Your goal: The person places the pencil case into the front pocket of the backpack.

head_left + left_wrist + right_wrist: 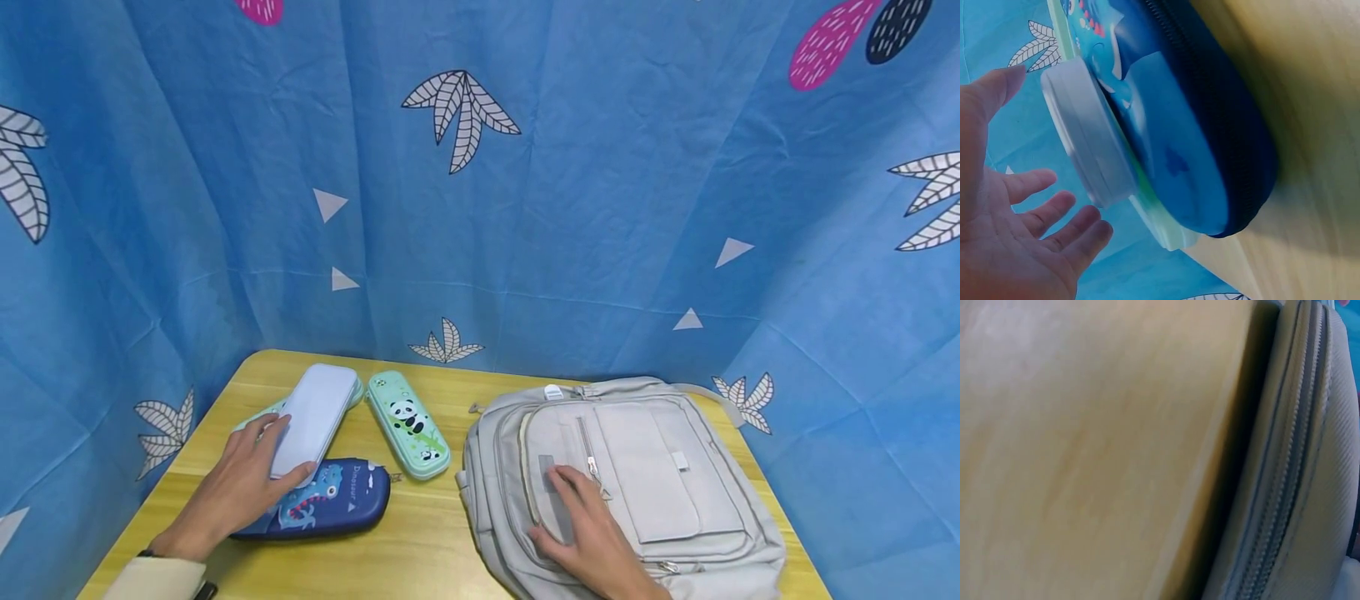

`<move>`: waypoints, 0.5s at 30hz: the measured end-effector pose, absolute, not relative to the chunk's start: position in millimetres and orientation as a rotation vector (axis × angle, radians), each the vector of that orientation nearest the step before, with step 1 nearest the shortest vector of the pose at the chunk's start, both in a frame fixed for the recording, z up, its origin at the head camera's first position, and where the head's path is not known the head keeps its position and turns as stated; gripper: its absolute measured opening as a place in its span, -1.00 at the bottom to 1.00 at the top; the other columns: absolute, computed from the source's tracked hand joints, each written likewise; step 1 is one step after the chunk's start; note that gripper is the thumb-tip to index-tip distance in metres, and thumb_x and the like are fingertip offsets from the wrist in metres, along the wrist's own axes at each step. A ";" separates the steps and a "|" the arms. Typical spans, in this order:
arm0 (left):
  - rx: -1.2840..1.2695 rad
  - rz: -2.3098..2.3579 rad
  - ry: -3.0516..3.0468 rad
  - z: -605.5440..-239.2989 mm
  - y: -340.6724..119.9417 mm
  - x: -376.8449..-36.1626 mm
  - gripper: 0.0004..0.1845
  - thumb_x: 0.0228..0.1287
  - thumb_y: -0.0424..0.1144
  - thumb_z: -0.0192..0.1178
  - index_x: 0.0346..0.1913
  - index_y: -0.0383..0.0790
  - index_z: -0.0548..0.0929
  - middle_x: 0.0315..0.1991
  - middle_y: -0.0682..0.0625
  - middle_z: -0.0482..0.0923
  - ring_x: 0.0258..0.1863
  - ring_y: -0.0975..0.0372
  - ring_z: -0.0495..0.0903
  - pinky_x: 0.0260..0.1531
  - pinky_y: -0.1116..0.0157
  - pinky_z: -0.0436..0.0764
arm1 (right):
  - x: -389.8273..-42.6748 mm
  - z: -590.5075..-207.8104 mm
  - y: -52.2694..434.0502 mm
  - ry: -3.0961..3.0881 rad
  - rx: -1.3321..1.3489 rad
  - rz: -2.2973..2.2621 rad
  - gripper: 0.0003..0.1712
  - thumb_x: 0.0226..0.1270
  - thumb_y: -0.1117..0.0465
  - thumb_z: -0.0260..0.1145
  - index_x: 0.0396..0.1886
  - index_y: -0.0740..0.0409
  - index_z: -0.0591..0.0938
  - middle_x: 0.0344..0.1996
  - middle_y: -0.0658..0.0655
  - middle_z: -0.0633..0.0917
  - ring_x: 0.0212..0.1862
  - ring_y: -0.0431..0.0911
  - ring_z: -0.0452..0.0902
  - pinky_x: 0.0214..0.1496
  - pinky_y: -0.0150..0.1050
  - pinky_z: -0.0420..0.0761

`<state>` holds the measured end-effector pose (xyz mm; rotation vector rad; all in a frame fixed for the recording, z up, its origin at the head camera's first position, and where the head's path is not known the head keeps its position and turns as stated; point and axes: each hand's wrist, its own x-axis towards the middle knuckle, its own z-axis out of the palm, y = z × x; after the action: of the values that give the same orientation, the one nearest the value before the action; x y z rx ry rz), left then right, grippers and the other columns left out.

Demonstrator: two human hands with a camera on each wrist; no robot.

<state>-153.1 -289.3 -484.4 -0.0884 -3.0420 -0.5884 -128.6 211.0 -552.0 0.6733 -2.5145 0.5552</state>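
Observation:
A white pencil case (315, 412) lies across a navy dinosaur case (337, 504) and a mint case (258, 414) beneath it. My left hand (266, 458) reaches its near end, fingers along its left side and thumb below. In the left wrist view the left hand (1035, 206) is spread with straight fingers just beside the white pencil case (1085, 131), not curled round it; the navy dinosaur case (1191, 137) sits under it. My right hand (581, 508) rests flat on the front pocket of a grey backpack (675, 467) lying on the table. The right wrist view shows only the grey backpack's zippered side (1297, 475).
A mint panda pencil case (408, 425) lies between the stacked cases and the backpack. The wooden table (420, 542) is small, with blue patterned cloth (525, 208) hanging close behind and on both sides. Bare wood (1085, 450) shows left of the backpack.

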 end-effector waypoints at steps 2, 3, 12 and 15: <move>-0.082 -0.585 -3.049 -485.7 -289.2 -152.1 0.03 0.43 0.28 0.37 0.61 -0.45 0.29 0.54 -0.49 0.21 0.43 -0.40 0.25 0.28 -0.54 0.45 | -128.8 -553.2 210.6 -2.502 0.690 0.536 0.02 0.08 -0.06 0.76 0.49 0.25 0.59 0.35 0.24 0.62 0.34 0.11 0.60 0.19 0.09 0.74; -0.077 -0.584 -3.053 -486.3 -289.1 -151.4 0.04 0.43 0.28 0.37 0.61 -0.45 0.29 0.54 -0.50 0.20 0.43 -0.41 0.25 0.28 -0.54 0.45 | -129.0 -553.8 210.6 -2.497 0.697 0.531 0.02 0.08 -0.06 0.76 0.49 0.26 0.59 0.35 0.25 0.62 0.34 0.12 0.61 0.19 0.09 0.73; -0.067 -0.600 -3.074 -494.5 -292.8 -149.0 0.08 0.43 0.32 0.35 0.64 -0.44 0.24 0.54 -0.52 0.18 0.42 -0.41 0.25 0.21 -0.54 0.48 | -131.2 -556.7 210.1 -2.497 0.738 0.498 0.01 0.16 -0.06 0.72 0.53 0.26 0.55 0.41 0.25 0.62 0.39 0.14 0.60 0.30 0.09 0.65; -0.073 -0.612 -3.065 -496.7 -294.4 -148.6 0.08 0.44 0.34 0.34 0.64 -0.43 0.25 0.54 -0.51 0.19 0.43 -0.41 0.24 0.20 -0.54 0.49 | -131.9 -557.6 210.3 -2.490 0.764 0.476 -0.01 0.21 -0.06 0.69 0.54 0.28 0.54 0.43 0.26 0.61 0.42 0.17 0.58 0.36 0.07 0.57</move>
<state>-148.6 -294.4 -496.7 -0.0729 -3.0652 -0.6118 -131.9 210.3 -557.6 0.7645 -2.4902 0.4761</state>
